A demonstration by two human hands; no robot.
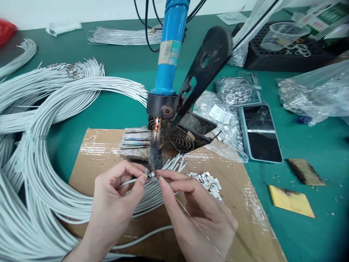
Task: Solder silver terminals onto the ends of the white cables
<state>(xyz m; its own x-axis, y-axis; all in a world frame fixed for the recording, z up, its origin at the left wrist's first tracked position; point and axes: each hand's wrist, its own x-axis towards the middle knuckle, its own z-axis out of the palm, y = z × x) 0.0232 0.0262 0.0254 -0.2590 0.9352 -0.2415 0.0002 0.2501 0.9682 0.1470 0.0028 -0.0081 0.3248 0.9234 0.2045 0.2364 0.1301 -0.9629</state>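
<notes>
My left hand [116, 202] pinches the end of a thin white wire [128, 183] and holds its tip right under the soldering iron tip [153, 154]. My right hand [199, 214] pinches a fine strand of solder wire [191, 220] and brings its end to the same spot. The blue-handled soldering iron [170, 47] stands upright, clamped in a black metal stand [204, 67]. A fan of white wire ends [174, 163] and a small heap of metal terminals [208, 181] lie on the taped cardboard sheet [103, 153] just beyond my fingers.
Big coils of white wire [40, 153] fill the left of the green table. A phone [260, 133] and bags of metal terminals [237, 91] lie at right. Two scorched pads [291, 200] sit near the right edge. A small fan [181, 140] stands behind the iron.
</notes>
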